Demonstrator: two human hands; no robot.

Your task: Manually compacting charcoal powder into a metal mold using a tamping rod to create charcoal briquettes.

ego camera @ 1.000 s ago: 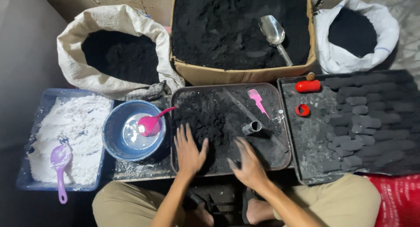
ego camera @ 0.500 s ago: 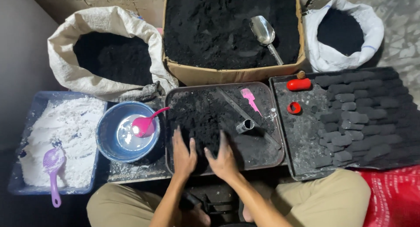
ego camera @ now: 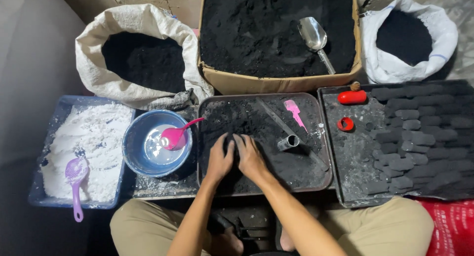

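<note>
We are sitting cross-legged with both hands pressing side by side into the black powder heap (ego camera: 232, 132) on the dark metal tray (ego camera: 316, 179) right in front of our knees, where it is easiest to reach. Our left hand (ego camera: 219, 159) and right hand (ego camera: 251, 157) are lying palm down, touching each other, fingers together and curled over the heap, cupping and squeezing the loose powder rather than clamping anything solid. On the same tray, toward three o'clock of the hands, a short metal tube (ego camera: 288, 143) is lying beside a flat bar (ego camera: 281, 125), and a pink scraper (ego camera: 295, 111) is resting at about one o'clock, all within arm's reach. At nine o'clock a blue bowl (ego camera: 136, 137) is holding liquid and a pink spoon (ego camera: 175, 135), and beyond it a blue tub (ego camera: 49, 199) of white powder is carrying a purple scoop (ego camera: 75, 179). At three o'clock a second tray (ego camera: 345, 187) is collecting rows of dark briquettes (ego camera: 419, 137). Farthest off, at twelve o'clock, a cardboard box (ego camera: 276, 83) of black powder with a metal scoop (ego camera: 315, 39) is standing between two white sacks (ego camera: 98, 73).
</note>
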